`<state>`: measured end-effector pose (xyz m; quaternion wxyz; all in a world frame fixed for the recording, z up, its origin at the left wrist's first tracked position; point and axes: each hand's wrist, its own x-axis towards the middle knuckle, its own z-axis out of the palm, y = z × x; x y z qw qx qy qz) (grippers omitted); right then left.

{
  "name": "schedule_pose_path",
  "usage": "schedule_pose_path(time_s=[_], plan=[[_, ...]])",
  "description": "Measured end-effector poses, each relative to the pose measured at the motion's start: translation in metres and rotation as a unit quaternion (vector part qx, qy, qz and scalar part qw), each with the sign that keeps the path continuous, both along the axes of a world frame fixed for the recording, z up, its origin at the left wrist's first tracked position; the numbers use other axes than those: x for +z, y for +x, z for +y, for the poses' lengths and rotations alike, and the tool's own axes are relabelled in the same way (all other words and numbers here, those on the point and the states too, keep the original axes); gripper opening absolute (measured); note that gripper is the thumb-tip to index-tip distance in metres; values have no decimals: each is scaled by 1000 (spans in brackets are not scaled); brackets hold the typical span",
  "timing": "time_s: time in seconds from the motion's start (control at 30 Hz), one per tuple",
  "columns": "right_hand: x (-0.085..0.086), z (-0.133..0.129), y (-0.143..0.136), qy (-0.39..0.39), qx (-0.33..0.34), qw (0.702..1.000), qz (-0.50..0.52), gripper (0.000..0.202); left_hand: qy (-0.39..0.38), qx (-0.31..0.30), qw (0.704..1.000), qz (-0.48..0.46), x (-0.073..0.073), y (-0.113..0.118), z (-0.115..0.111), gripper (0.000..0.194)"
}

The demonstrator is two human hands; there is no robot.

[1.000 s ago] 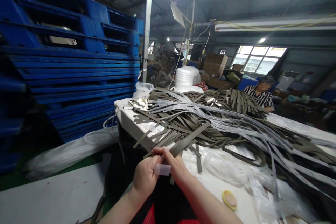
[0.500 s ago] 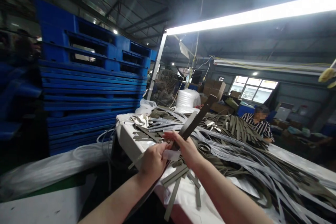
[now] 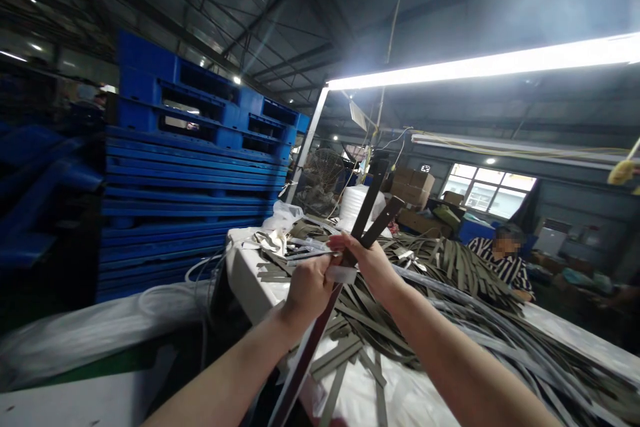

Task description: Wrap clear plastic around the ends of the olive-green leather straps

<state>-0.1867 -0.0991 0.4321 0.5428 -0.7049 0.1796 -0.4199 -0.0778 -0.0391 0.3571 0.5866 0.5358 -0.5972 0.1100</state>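
In front of me, my left hand [image 3: 311,285] is closed around dark brown flat strips with a piece of translucent plastic [image 3: 343,275] at the grip. My right hand [image 3: 374,268] grips the same strips just to the right, thumb and fingers around them. One long strip [image 3: 369,203] rises above the hands, and its lower length [image 3: 307,353] appears to hang past the table edge. A shorter strip [image 3: 383,221] with small holes crosses it, pointing up and right. Parts of the strips are hidden by the fingers.
A white-covered table [image 3: 250,280] carries a heap of olive-brown strips [image 3: 450,253] and clear plastic lengths. Short strips [image 3: 336,355] lie near its front. Blue pallets [image 3: 195,173] are stacked on the left. A person in a striped shirt [image 3: 505,260] sits at the far right.
The view has tilted up and shifted slightly left. The strips in my hands have fanned apart, with one now more upright and its long lower length showing. Both hands keep their grip.
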Motion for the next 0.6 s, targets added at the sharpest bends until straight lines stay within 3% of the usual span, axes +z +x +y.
schedule_pose_path(time_s=[0.13,0.23,0.47,0.53,0.6], plan=[[36,-16,-17,-1,-61,996,-60,51,34,-33,999,-3,-11,-8,-1,34],[51,-19,-25,3,-53,998,-41,58,30,-38,999,8,-8,-14,-3,37],[25,-5,-21,-54,-6,998,39,63,-30,-39,998,41,20,-25,-11,38],[27,-5,-25,-70,-26,996,54,62,-37,-36,998,37,24,-28,-13,37],[40,-9,-33,-99,-84,991,31,63,-21,-33,999,28,23,-32,-14,38]])
